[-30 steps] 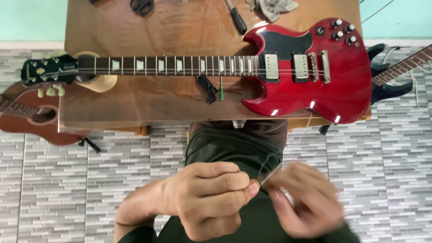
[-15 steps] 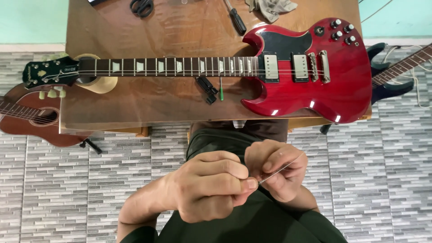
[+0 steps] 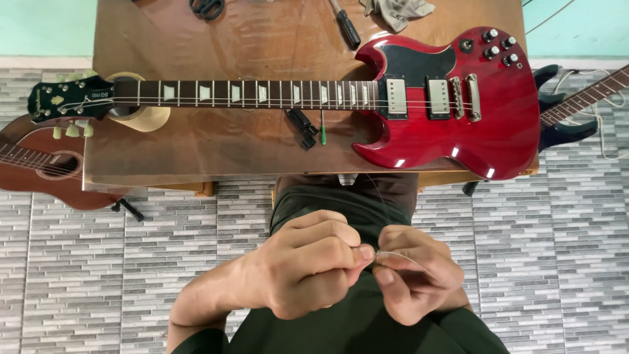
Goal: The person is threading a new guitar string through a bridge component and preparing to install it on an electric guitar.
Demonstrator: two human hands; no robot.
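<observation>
Below the red electric guitar [image 3: 452,98], my left hand [image 3: 308,269] and right hand [image 3: 416,282] both pinch a thin guitar string [image 3: 403,255] above my lap; I should keep it taut and kink-free.

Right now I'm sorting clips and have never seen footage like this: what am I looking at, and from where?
The camera sits on a person's head and looks down at their own lap and hands. The left hand and right hand pinch a thin wire, likely a guitar string, between them. Ahead stands a wooden table with a red electric guitar lying across it, a screwdriver, a grey cloth and a roll of tape. An acoustic guitar rests on the tiled floor, left.
</observation>
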